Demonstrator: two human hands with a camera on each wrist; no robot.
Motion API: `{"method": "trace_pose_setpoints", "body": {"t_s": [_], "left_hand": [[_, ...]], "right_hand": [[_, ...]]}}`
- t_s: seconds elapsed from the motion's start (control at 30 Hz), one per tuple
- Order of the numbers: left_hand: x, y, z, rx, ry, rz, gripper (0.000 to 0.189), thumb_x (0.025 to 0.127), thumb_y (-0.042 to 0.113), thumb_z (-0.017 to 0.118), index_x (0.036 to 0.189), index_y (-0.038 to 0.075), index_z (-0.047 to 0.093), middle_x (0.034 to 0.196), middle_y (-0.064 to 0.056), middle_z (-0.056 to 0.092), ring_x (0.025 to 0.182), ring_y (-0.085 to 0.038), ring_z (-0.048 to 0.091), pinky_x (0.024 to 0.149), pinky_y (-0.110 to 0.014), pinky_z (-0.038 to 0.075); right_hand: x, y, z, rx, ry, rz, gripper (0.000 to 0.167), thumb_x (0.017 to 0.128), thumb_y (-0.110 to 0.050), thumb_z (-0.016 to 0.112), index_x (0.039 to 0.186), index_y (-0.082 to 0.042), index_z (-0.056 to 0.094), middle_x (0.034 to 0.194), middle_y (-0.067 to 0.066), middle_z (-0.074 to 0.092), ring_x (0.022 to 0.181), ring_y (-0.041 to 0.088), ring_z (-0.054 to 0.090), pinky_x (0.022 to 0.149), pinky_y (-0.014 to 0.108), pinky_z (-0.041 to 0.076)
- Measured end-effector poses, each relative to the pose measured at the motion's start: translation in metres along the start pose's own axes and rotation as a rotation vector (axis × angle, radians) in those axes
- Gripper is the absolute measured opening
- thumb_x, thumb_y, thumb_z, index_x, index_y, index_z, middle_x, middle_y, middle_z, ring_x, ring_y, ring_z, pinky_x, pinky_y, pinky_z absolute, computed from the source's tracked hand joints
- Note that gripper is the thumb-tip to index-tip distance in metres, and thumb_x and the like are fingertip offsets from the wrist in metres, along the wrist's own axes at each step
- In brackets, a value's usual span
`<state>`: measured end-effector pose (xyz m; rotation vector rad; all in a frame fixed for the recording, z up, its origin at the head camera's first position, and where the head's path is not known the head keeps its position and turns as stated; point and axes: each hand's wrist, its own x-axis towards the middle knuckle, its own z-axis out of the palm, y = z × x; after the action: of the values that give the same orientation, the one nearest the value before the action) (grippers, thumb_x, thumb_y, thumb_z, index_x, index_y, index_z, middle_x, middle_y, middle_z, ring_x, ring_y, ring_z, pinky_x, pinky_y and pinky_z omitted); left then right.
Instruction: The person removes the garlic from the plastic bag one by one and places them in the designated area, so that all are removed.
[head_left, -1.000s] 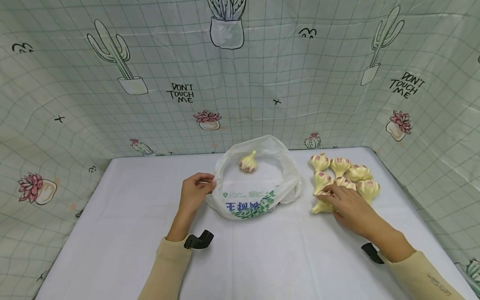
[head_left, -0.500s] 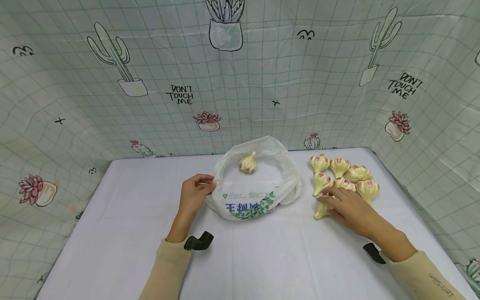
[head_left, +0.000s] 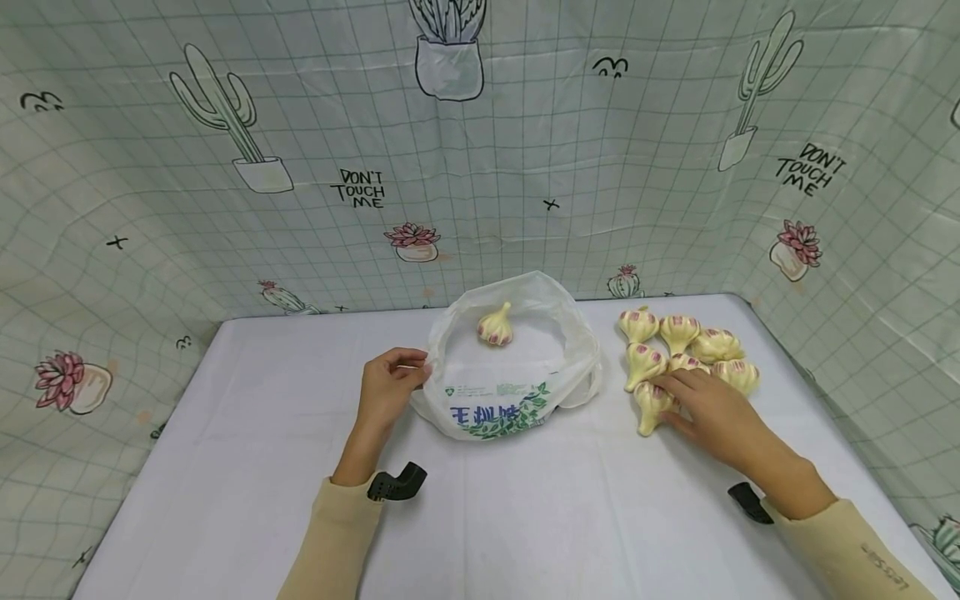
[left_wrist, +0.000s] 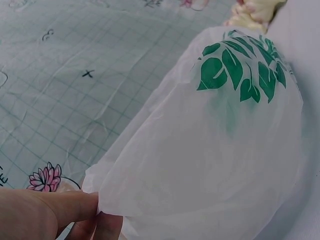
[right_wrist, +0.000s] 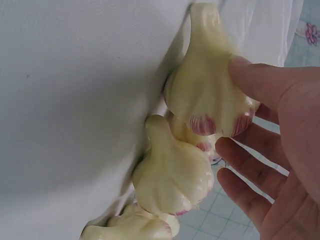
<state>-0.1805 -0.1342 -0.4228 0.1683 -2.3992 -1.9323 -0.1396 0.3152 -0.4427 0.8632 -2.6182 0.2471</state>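
A white plastic bag [head_left: 480, 375] with green leaf print lies with its mouth held wide, and one garlic bulb [head_left: 496, 327] is inside it. At the bag's left rim my left hand [head_left: 388, 385] pinches the thin plastic between thumb and fingers; the left wrist view shows the plastic [left_wrist: 165, 165] stretched from the fingertips. On the right, my right hand [head_left: 708, 412] has its thumb and forefinger about the nearest garlic bulb [head_left: 652, 404] of a group. In the right wrist view the thumb lies on that bulb [right_wrist: 207, 85], with other fingers spread behind it.
Several more garlic bulbs [head_left: 643, 364] lie close together just beyond my right hand, right of the bag. The white-covered table [head_left: 510, 517] ends at the back against a hanging cactus-print cloth [head_left: 487, 167], which also rises at both sides.
The nearest garlic bulb has turned under my right hand, its stem swinging from pointing left to pointing toward me. My left hand and the bag have stayed in place.
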Motion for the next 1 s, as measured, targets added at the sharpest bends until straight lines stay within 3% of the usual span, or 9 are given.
{"method": "trace_pose_setpoints", "body": {"t_s": [0.53, 0.73, 1.0], "left_hand": [[0.0, 0.001, 0.0, 0.004, 0.004, -0.003, 0.019, 0.096, -0.006, 0.072, 0.115, -0.006, 0.073, 0.109, -0.016, 0.069, 0.087, -0.011, 0.069, 0.074, -0.017, 0.059], [0.0, 0.001, -0.001, 0.001, 0.006, -0.008, 0.019, 0.096, -0.006, 0.072, 0.114, -0.006, 0.073, 0.108, -0.016, 0.069, 0.086, -0.011, 0.069, 0.074, -0.017, 0.059], [0.0, 0.001, -0.001, 0.0, 0.008, -0.013, 0.019, 0.096, -0.006, 0.071, 0.115, -0.006, 0.073, 0.109, -0.016, 0.069, 0.086, -0.01, 0.068, 0.073, -0.017, 0.059]], "right_hand": [[0.0, 0.005, 0.001, 0.019, 0.006, -0.003, 0.053, 0.075, -0.001, 0.09, 0.124, 0.001, 0.07, 0.116, 0.02, 0.072, 0.11, 0.042, 0.068, 0.103, 0.063, 0.049], [0.0, 0.005, -0.003, 0.019, 0.008, -0.002, 0.057, 0.074, -0.002, 0.092, 0.125, 0.002, 0.068, 0.118, 0.022, 0.071, 0.109, 0.045, 0.067, 0.098, 0.065, 0.05], [0.01, -0.003, -0.013, 0.019, 0.085, -0.033, 0.064, 0.07, 0.0, 0.094, 0.128, 0.002, 0.067, 0.119, 0.02, 0.069, 0.104, 0.043, 0.068, 0.086, 0.06, 0.057]]}}
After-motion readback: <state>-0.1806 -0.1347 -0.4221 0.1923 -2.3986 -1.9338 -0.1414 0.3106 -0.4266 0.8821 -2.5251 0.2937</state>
